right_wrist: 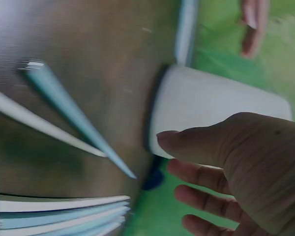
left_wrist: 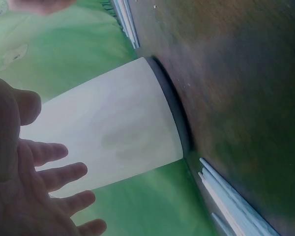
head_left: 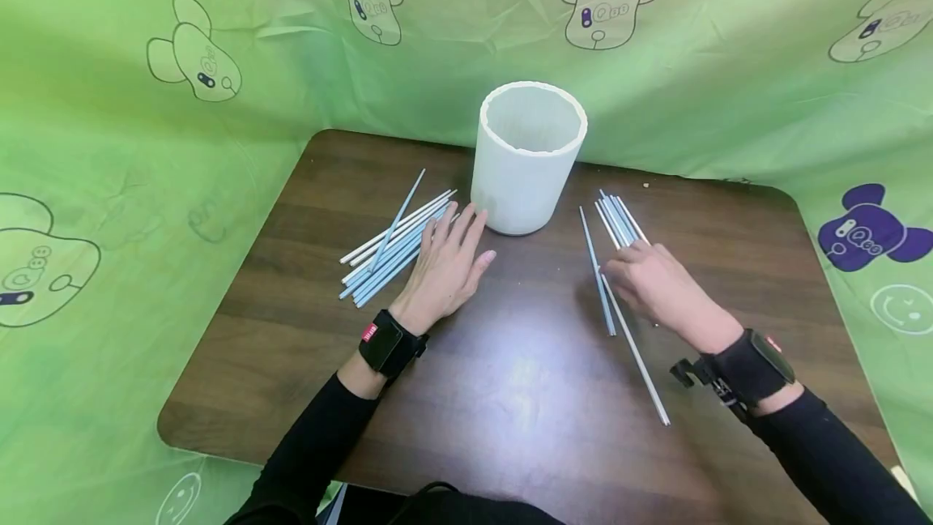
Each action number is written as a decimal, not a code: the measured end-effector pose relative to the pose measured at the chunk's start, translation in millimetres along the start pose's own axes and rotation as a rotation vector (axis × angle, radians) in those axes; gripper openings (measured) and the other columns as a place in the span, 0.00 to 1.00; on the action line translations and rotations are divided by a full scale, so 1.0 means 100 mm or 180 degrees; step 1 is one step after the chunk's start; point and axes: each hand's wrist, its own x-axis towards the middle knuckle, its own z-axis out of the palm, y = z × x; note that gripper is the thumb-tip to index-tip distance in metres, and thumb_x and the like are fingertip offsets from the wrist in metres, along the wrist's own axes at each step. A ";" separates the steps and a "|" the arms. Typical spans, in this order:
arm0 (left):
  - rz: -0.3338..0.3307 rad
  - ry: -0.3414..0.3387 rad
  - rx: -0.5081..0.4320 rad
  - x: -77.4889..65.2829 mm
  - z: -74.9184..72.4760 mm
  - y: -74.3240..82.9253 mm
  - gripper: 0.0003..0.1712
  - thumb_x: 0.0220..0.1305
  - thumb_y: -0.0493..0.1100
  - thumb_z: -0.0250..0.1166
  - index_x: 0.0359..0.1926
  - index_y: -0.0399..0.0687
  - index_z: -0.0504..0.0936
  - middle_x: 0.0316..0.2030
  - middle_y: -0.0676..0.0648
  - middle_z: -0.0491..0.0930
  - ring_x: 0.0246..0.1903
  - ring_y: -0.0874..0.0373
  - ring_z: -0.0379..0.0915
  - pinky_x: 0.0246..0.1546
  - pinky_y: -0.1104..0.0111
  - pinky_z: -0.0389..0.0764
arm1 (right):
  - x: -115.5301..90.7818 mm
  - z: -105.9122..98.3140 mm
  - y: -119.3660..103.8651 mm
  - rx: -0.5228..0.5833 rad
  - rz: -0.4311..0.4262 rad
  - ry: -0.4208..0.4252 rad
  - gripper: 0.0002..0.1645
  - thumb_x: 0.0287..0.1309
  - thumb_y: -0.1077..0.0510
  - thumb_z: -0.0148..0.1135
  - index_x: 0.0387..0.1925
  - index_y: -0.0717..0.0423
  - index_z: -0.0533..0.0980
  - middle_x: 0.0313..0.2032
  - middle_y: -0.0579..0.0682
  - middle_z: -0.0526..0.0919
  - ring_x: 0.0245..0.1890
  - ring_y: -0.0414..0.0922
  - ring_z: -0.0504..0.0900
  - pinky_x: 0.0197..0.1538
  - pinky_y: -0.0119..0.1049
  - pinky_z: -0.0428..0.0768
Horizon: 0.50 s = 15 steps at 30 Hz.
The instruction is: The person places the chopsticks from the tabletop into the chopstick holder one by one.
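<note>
**Left hand (head_left: 445,270) and right hand (head_left: 659,286), both bare and holding nothing, over thin blue and white sticks beside a hollow white cylinder (head_left: 521,185)**

The cylinder stands upright near the far edge of a dark brown, wood-grained bench (head_left: 466,411), its round mouth facing up and its rim slightly uneven.

To its left lies a slanting bundle of slim, straight light-blue and white sticks (head_left: 401,243), with one light-blue stick (head_left: 398,221) crossing the others at a steeper angle. The left hand is spread above the bundle's right side, palm down, fingers parted and thumb held out; its wrist view shows a gap between the fingers and the sticks.

To the cylinder's right is a second bundle of light-blue and white sticks (head_left: 621,221), partly hidden by the right hand. That hand's fingers are loosely bent, and the wrist view shows nothing between them and the thumb. Just left of this bundle lie a separate light-blue stick (head_left: 595,262) and a separate white stick (head_left: 636,351), the latter pointing toward the person; whether these two touch is unclear.

Black bands (head_left: 394,344) circle both wrists below black sleeves (head_left: 309,448). Green cloth (head_left: 452,79) printed with cartoon animal heads hangs behind the bench.
</note>
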 end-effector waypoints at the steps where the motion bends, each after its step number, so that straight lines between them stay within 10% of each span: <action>1: 0.0001 0.0006 -0.0004 0.00 0.00 0.00 0.33 0.67 0.58 0.41 0.68 0.50 0.52 0.67 0.43 0.56 0.69 0.45 0.41 0.64 0.43 0.49 | -0.03 0.03 -0.01 -0.0030 -0.0087 -0.0045 0.12 0.39 0.63 0.66 0.31 0.53 0.79 0.29 0.49 0.79 0.33 0.49 0.74 0.34 0.43 0.69; 15: 0.0055 -0.0003 0.0031 -0.08 0.01 0.01 0.32 0.67 0.57 0.43 0.67 0.47 0.55 0.66 0.43 0.58 0.68 0.44 0.46 0.63 0.43 0.51 | -0.25 0.31 -0.15 -0.0801 -0.0993 -0.0181 0.16 0.25 0.60 0.74 0.24 0.50 0.78 0.24 0.47 0.77 0.30 0.47 0.70 0.33 0.37 0.61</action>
